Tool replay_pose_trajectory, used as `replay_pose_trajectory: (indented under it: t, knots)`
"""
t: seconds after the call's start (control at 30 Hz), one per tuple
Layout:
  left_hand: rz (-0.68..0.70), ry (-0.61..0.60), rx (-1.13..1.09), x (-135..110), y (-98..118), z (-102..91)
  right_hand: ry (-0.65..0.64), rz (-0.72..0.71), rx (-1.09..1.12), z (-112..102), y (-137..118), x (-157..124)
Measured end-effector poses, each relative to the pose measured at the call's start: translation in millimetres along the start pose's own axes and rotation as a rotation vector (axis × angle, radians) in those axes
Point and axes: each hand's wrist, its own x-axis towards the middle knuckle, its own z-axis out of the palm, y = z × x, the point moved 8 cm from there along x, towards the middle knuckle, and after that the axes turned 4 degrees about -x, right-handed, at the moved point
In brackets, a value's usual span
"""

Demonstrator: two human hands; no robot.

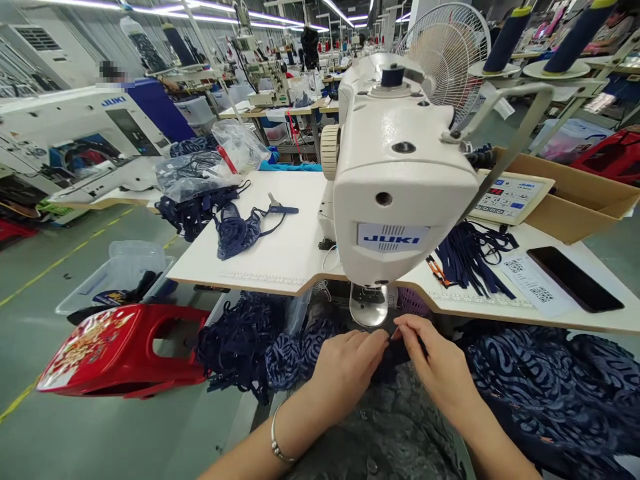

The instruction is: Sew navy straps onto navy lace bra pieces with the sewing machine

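My left hand [347, 360] and my right hand [433, 360] meet just below the needle area of a white JUKI sewing machine [400, 180], over my lap. Fingertips of both are pinched together on a small piece of dark fabric [393, 335], mostly hidden by the fingers. Its exact kind does not show. Dark patterned cloth [395, 420] covers the lap beneath. To the left on the white table [290, 260] lies a navy lace bra [237, 230] with its strap and a small clip-like tool [283, 208].
Navy straps [473, 257], a black phone [575, 279], paper labels [535, 287] and a control panel [515, 197] lie at the right. Navy patterned pieces [555, 380] hang below. A red stool [125, 350] and piled straps [245, 340] are at the left.
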Motion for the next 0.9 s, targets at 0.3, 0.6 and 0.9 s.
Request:
replay_pose_trajectory:
  t: [0.3,0.6,0.9]
  knots:
    - [-0.167,-0.390,-0.138,-5,-14,25.7,-0.273,-0.334,-0.129,13,-18,-15]
    - [-0.422,-0.423,-0.360,-21,-50,50.7,-0.378,0.542,0.607,59,69,-32]
    - [-0.504,-0.246,-0.757,-20,-54,68.5,-0.219,0.836,1.014,92,66,-58]
